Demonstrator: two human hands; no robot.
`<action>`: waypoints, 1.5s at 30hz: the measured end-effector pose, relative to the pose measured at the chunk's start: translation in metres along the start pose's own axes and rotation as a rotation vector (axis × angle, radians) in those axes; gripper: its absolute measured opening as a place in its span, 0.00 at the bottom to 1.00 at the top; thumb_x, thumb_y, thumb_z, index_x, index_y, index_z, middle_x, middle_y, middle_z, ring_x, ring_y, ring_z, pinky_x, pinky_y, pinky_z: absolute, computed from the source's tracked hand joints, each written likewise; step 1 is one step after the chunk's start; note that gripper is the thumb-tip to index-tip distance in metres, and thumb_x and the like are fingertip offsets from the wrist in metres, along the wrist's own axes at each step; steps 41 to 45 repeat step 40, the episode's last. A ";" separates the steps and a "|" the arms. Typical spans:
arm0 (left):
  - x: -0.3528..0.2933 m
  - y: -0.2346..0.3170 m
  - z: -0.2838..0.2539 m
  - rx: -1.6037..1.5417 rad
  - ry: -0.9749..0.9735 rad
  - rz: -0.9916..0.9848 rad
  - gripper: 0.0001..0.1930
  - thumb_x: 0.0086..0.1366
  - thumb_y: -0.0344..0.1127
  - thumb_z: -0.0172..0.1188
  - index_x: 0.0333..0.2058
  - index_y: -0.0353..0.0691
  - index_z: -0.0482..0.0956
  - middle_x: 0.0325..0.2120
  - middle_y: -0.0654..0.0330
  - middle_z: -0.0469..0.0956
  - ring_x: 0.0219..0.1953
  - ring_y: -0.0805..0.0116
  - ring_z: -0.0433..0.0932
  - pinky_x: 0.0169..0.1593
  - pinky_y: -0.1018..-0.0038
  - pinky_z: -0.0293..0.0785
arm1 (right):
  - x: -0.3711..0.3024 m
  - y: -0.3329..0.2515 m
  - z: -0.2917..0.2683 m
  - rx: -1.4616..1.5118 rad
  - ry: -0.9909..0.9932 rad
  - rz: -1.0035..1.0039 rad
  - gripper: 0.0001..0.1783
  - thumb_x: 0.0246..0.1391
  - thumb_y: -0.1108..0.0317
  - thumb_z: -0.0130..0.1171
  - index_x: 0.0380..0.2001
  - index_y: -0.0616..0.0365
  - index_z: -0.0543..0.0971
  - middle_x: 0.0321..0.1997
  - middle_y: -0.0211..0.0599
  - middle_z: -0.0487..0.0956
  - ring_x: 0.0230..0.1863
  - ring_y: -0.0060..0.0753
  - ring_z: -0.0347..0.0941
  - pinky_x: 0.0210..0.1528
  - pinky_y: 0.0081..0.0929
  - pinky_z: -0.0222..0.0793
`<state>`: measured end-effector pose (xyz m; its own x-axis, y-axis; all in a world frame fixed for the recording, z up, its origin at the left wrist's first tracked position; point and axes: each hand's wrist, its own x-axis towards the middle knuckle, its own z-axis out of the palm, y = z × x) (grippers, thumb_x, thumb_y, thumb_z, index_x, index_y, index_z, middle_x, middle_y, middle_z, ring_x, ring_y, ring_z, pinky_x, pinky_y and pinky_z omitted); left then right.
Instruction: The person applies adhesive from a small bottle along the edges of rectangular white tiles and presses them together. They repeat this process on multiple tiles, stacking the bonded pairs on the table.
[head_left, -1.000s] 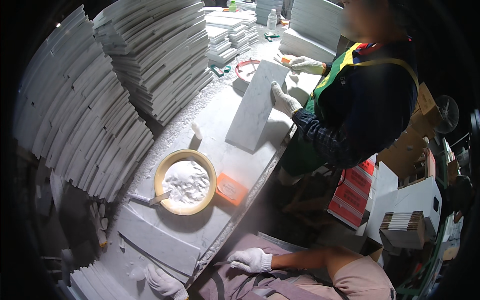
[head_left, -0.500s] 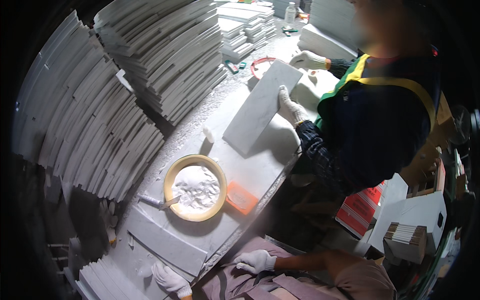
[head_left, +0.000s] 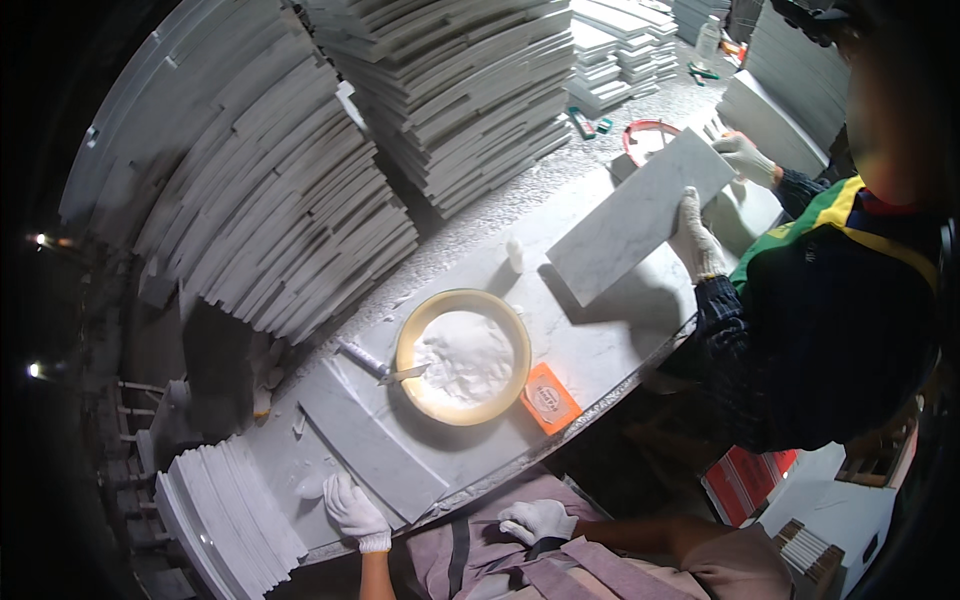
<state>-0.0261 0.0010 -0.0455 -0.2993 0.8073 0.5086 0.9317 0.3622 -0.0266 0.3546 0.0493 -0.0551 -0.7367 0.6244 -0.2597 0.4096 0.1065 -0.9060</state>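
Observation:
My left hand [head_left: 356,516], in a white knit glove, lies on the near end of the table with its fingers stretched out. Its fingertips are beside the near edge of a long grey-white marble slab [head_left: 372,440]. Low over my lap is my gloved right hand [head_left: 538,521], its fingers curled. What they hold, if anything, is hidden. Beyond the slab stands a cream bowl [head_left: 405,345] of white powder or paste, with a scraper [head_left: 405,375] resting on its rim. An orange box [head_left: 552,399] sits against the bowl's right side.
Across the table, a co-worker's gloved hands [head_left: 698,240] hold a tilted marble slab [head_left: 640,215] near a red-rimmed bowl [head_left: 650,128]. Tall stacks of slabs [head_left: 270,170] line the left. More slabs [head_left: 225,515] stand at lower left. A small white bottle [head_left: 514,255] stands beyond the bowl.
My view has turned, so the table and everything on it appear farther right. Both my hands keep nearly the same places. The co-worker still holds the slab.

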 end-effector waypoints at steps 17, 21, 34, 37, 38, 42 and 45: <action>-0.006 -0.004 0.014 0.014 0.102 -0.037 0.18 0.65 0.29 0.62 0.54 0.42 0.80 0.52 0.57 0.80 0.60 0.52 0.76 0.68 0.54 0.68 | -0.010 -0.008 0.005 0.155 0.010 -0.159 0.19 0.69 0.52 0.58 0.52 0.52 0.82 0.45 0.45 0.84 0.45 0.51 0.82 0.48 0.40 0.78; -0.009 -0.006 0.012 -0.025 0.050 -0.081 0.19 0.66 0.31 0.61 0.56 0.42 0.80 0.53 0.57 0.80 0.62 0.54 0.74 0.69 0.54 0.65 | -0.019 -0.021 -0.011 0.199 0.072 -0.208 0.15 0.68 0.59 0.60 0.51 0.54 0.83 0.45 0.44 0.85 0.46 0.46 0.83 0.48 0.36 0.77; -0.004 -0.002 0.013 -0.064 0.095 -0.090 0.23 0.60 0.30 0.66 0.55 0.44 0.80 0.53 0.55 0.80 0.62 0.51 0.73 0.70 0.52 0.62 | 0.049 -0.086 -0.035 0.031 0.210 -0.437 0.16 0.65 0.65 0.58 0.54 0.53 0.82 0.45 0.44 0.85 0.44 0.50 0.82 0.46 0.40 0.78; -0.006 -0.001 0.005 -0.079 0.018 -0.081 0.24 0.61 0.34 0.66 0.57 0.45 0.78 0.55 0.55 0.79 0.63 0.51 0.72 0.70 0.51 0.62 | 0.056 -0.092 -0.037 0.003 0.219 -0.382 0.20 0.68 0.58 0.52 0.57 0.50 0.82 0.42 0.43 0.86 0.42 0.49 0.83 0.46 0.38 0.78; -0.007 -0.003 0.003 -0.094 -0.004 -0.093 0.24 0.62 0.35 0.66 0.58 0.45 0.78 0.55 0.55 0.79 0.63 0.51 0.72 0.70 0.51 0.62 | 0.055 -0.096 -0.038 0.038 0.239 -0.387 0.22 0.69 0.56 0.49 0.59 0.49 0.83 0.41 0.43 0.86 0.42 0.48 0.83 0.47 0.36 0.79; -0.007 -0.005 0.005 -0.060 -0.042 -0.103 0.25 0.65 0.38 0.63 0.61 0.46 0.75 0.59 0.53 0.75 0.66 0.51 0.69 0.73 0.53 0.58 | 0.058 -0.109 -0.040 0.198 0.316 -0.401 0.23 0.69 0.56 0.48 0.60 0.49 0.82 0.42 0.43 0.87 0.43 0.50 0.84 0.48 0.38 0.79; -0.007 -0.005 0.005 -0.060 -0.042 -0.103 0.25 0.65 0.38 0.63 0.61 0.46 0.75 0.59 0.53 0.75 0.66 0.51 0.69 0.73 0.53 0.58 | 0.058 -0.109 -0.040 0.198 0.316 -0.401 0.23 0.69 0.56 0.48 0.60 0.49 0.82 0.42 0.43 0.87 0.43 0.50 0.84 0.48 0.38 0.79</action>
